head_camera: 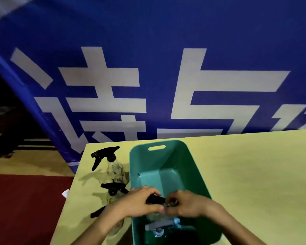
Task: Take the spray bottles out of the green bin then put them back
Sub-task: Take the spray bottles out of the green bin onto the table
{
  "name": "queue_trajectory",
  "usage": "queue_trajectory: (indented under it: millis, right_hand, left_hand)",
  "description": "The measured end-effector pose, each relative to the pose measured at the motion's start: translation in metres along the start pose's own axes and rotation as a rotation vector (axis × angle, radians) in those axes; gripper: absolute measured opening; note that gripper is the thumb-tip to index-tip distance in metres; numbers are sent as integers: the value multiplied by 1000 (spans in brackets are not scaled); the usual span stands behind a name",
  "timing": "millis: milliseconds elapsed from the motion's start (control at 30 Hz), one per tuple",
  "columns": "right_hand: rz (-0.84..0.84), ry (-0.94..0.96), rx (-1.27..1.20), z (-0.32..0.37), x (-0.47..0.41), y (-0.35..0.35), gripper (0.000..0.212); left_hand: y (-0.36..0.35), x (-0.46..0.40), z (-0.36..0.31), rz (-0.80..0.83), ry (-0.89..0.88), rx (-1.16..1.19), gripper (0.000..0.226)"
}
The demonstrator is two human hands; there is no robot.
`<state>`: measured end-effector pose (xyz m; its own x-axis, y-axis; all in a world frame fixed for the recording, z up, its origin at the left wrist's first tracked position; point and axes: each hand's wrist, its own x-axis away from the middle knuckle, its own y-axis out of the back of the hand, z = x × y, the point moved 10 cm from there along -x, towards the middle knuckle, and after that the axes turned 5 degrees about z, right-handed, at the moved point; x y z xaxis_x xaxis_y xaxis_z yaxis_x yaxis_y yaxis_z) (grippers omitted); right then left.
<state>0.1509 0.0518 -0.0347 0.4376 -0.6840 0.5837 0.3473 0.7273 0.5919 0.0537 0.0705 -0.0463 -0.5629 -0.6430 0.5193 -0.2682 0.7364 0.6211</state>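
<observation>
2 spray bottles stand on the table (245, 174) at 9 o'clock of the green bin (189, 167): the far bottle (113, 165) and the near bottle (115, 190). A 3rd nozzle (97, 212) pokes out under the left wrist. Both hands, left hand (140, 200) and right hand (184, 204), are closed around a black-topped bottle (155, 199) over the bin's near end, so I'd guess it's mid-lift. At least 1 grey-topped bottle (162, 226) lies inside. Next move needs clearing the left rim; plenty of bare table at 3 o'clock.

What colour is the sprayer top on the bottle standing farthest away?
Black, seen in the head view.
</observation>
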Motion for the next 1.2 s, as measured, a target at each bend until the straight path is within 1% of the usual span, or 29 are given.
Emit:
queue_trajectory:
  millis: [67,100,167,233,300,367,500,567,667,800,867,967,1033,1100,1200]
  right_hand:
    - [-22,16,-3,0,3,-6,59]
    - [-27,54,-8,2,6,-11,62]
    - [-13,152,10,10,8,-21,60]
    - [18,183,52,10,6,-30,60]
    - [26,131,87,4,3,-36,56]
    - [-29,81,127,-5,-1,-37,45]
    - [-141,-51,204,-29,-1,-31,32]
    - [-153,-110,198,-43,0,-31,31]
    - [-170,-194,184,-65,1,-33,34]
    - [-188,-199,142,-72,-1,-35,32]
    - [-190,-180,102,-70,-2,-35,25]
    - [-175,-187,39,-73,-3,-37,37]
    - [-170,-198,16,-76,-3,-37,39]
    - [-167,-208,2,-77,-3,-37,35]
    - [-186,-201,-27,-76,-2,-37,17]
  left_hand:
    - [-8,-2,-2,-11,-2,-186,65]
    - [-12,-1,-2,-22,-5,-231,69]
    - [-15,-1,-3,-34,-23,-273,75]
    - [-18,-1,0,11,-1,-305,79]
    - [-26,-3,1,55,30,-407,77]
    - [-33,-7,1,60,78,-486,71]
    - [-42,-13,-1,42,128,-439,57]
    - [-45,-15,-1,20,143,-416,57]
    - [-44,-15,0,-48,153,-422,59]
    - [-43,-16,1,-93,159,-476,60]
    - [-44,-17,1,-107,161,-486,58]
    - [-45,-18,1,-114,157,-511,58]
    - [-45,-17,1,-115,156,-520,58]
    - [-44,-17,0,-119,157,-519,57]
    - [-41,-16,-2,-133,175,-466,48]
